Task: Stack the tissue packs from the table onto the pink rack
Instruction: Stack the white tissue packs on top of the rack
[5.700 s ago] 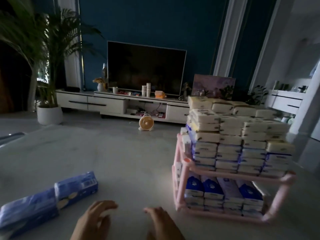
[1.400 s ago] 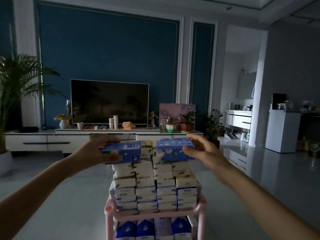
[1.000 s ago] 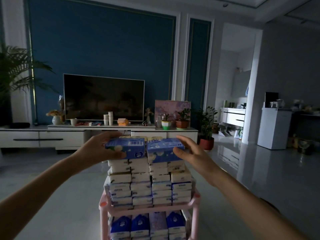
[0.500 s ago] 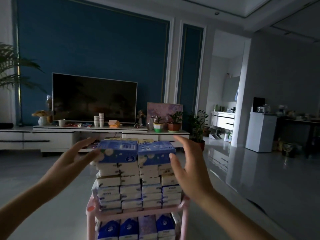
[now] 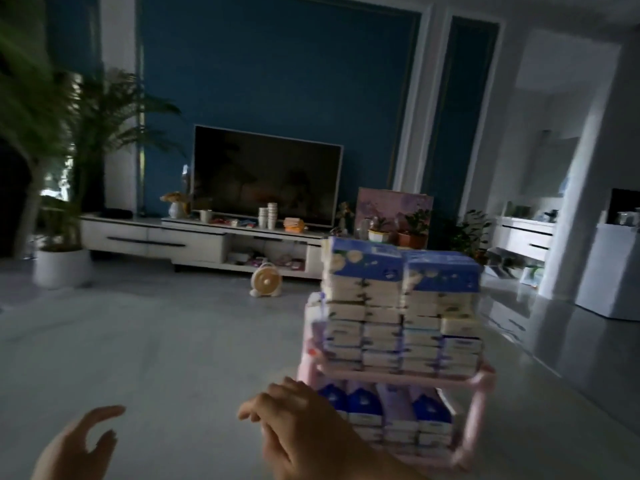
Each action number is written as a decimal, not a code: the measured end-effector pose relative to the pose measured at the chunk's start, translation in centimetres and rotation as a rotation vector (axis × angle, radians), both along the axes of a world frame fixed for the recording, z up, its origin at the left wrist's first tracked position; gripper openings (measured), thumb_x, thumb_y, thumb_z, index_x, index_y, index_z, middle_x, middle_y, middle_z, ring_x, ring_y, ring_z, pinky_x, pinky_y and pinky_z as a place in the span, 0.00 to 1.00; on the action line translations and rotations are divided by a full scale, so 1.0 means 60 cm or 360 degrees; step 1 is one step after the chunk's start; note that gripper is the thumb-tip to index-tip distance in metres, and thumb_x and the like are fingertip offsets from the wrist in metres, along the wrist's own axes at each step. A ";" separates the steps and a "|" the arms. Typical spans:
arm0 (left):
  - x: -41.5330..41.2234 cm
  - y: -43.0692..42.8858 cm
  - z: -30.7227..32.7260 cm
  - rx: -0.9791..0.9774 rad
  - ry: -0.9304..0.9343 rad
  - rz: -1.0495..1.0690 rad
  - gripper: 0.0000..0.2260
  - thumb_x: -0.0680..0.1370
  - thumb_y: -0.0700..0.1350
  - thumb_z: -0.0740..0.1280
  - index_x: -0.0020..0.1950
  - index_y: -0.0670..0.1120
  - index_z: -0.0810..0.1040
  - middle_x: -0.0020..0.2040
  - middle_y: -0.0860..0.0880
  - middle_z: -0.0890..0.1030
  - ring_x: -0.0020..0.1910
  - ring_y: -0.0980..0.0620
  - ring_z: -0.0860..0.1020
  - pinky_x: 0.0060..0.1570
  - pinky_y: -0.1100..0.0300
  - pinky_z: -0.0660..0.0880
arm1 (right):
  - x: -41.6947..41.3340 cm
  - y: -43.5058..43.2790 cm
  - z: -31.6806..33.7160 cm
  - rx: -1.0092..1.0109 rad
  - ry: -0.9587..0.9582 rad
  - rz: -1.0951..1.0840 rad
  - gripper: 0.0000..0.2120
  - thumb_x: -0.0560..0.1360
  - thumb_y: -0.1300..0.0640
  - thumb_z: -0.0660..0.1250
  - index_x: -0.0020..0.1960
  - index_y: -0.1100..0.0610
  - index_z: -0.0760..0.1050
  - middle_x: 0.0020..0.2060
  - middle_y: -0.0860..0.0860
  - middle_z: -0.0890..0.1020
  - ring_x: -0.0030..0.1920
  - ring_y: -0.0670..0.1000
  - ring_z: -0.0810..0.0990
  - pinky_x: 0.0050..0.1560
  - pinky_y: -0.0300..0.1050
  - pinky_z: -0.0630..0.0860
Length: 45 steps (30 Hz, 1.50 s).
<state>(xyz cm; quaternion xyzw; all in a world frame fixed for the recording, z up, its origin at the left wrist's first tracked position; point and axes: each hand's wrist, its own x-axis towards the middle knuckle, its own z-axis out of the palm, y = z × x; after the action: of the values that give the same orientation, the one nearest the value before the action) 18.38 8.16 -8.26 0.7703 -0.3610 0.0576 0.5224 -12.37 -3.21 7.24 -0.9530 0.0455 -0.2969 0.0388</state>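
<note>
The pink rack [image 5: 398, 376] stands on the grey table at right, packed with tissue packs on both levels. Two blue tissue packs, one at left [image 5: 365, 265] and one at right [image 5: 443, 275], lie side by side on top of the tall stack. My left hand [image 5: 74, 445] hovers low at the bottom left, fingers spread and empty. My right hand [image 5: 298, 434] sits low in front of the rack's lower shelf, fingers apart, holding nothing. Both hands are well below and apart from the top packs.
The grey table surface [image 5: 156, 358] stretches to the left of the rack. Beyond it are a TV [image 5: 266, 174] on a white cabinet [image 5: 194, 237], a small round fan [image 5: 266, 282] on the floor and a potted palm [image 5: 62, 268] at left.
Both hands have let go of the two blue packs, which now rest on top of the stack. The hands dropped down low and the view swung left.
</note>
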 end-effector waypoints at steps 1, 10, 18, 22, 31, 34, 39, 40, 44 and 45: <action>-0.029 0.027 0.037 -0.0002 0.0074 0.0072 0.25 0.66 0.44 0.65 0.42 0.78 0.70 0.42 0.43 0.80 0.40 0.50 0.77 0.38 0.76 0.67 | 0.030 0.007 -0.011 0.0051 0.0067 0.0021 0.15 0.70 0.61 0.54 0.53 0.51 0.71 0.43 0.53 0.78 0.46 0.53 0.75 0.54 0.47 0.71; -0.006 0.167 0.074 -0.0003 -0.0106 0.0343 0.20 0.67 0.25 0.67 0.42 0.52 0.78 0.42 0.46 0.78 0.44 0.41 0.77 0.44 0.51 0.72 | 0.253 0.083 -0.083 0.0421 0.0443 0.0178 0.16 0.75 0.61 0.58 0.63 0.53 0.70 0.56 0.50 0.75 0.58 0.47 0.69 0.57 0.33 0.62; 0.080 0.266 0.037 -0.0039 0.0098 0.0656 0.13 0.69 0.28 0.65 0.48 0.42 0.80 0.48 0.44 0.78 0.47 0.43 0.76 0.47 0.55 0.69 | 0.451 0.167 -0.177 0.0772 0.0464 0.0187 0.15 0.75 0.58 0.62 0.62 0.52 0.71 0.53 0.47 0.75 0.58 0.45 0.71 0.59 0.32 0.64; 0.129 0.303 0.036 -0.0042 0.0112 0.0864 0.09 0.71 0.33 0.62 0.48 0.39 0.80 0.47 0.40 0.79 0.42 0.41 0.76 0.46 0.54 0.70 | 0.558 0.219 -0.197 0.0697 0.0400 0.0152 0.21 0.75 0.51 0.63 0.67 0.52 0.66 0.62 0.50 0.72 0.64 0.50 0.69 0.65 0.39 0.62; 0.149 0.277 -0.006 0.0794 -0.0359 0.1091 0.17 0.61 0.48 0.55 0.41 0.43 0.78 0.39 0.44 0.76 0.42 0.44 0.69 0.44 0.51 0.61 | 0.811 0.312 -0.170 0.0584 0.0527 0.0046 0.37 0.74 0.39 0.61 0.76 0.46 0.45 0.75 0.58 0.46 0.75 0.57 0.46 0.72 0.57 0.48; 0.154 0.268 -0.012 0.0820 -0.0380 0.1106 0.18 0.62 0.47 0.54 0.44 0.42 0.77 0.42 0.41 0.76 0.45 0.42 0.67 0.47 0.49 0.61 | 0.890 0.308 -0.171 0.0475 0.0813 -0.0022 0.37 0.74 0.37 0.58 0.75 0.44 0.43 0.75 0.54 0.37 0.75 0.59 0.40 0.70 0.65 0.43; 0.167 0.268 -0.020 0.0856 -0.0418 0.1176 0.20 0.62 0.46 0.54 0.45 0.40 0.79 0.44 0.38 0.78 0.47 0.41 0.68 0.49 0.47 0.62 | 0.917 0.301 -0.198 0.0235 0.0746 -0.0074 0.27 0.76 0.41 0.56 0.73 0.46 0.57 0.72 0.54 0.58 0.69 0.58 0.61 0.67 0.59 0.56; 0.168 0.270 -0.021 0.0886 -0.0422 0.1186 0.20 0.62 0.46 0.54 0.44 0.40 0.79 0.44 0.39 0.78 0.47 0.41 0.68 0.49 0.48 0.62 | 0.908 0.299 -0.198 0.0210 0.0691 -0.0042 0.26 0.76 0.43 0.56 0.72 0.47 0.60 0.70 0.55 0.61 0.68 0.58 0.64 0.66 0.56 0.58; 0.166 0.284 -0.021 0.1017 -0.0393 0.1112 0.19 0.63 0.46 0.54 0.46 0.41 0.77 0.45 0.39 0.77 0.45 0.40 0.74 0.49 0.49 0.62 | 0.819 0.278 -0.203 0.0162 0.0614 0.0117 0.27 0.72 0.41 0.55 0.69 0.47 0.65 0.68 0.53 0.66 0.64 0.57 0.68 0.62 0.48 0.63; 0.164 0.286 -0.016 0.1005 -0.0380 0.1099 0.20 0.62 0.45 0.55 0.49 0.40 0.76 0.48 0.38 0.78 0.47 0.40 0.74 0.51 0.49 0.64 | 0.784 0.270 -0.204 0.0166 0.0585 0.0159 0.31 0.68 0.38 0.51 0.68 0.47 0.66 0.67 0.51 0.67 0.63 0.56 0.69 0.61 0.46 0.63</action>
<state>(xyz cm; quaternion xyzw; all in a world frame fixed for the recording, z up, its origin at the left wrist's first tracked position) 28.20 25.31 -9.22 0.9541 -0.1415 0.2034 0.1681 34.70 12.98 -5.01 -0.9890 0.0197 -0.1128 0.0937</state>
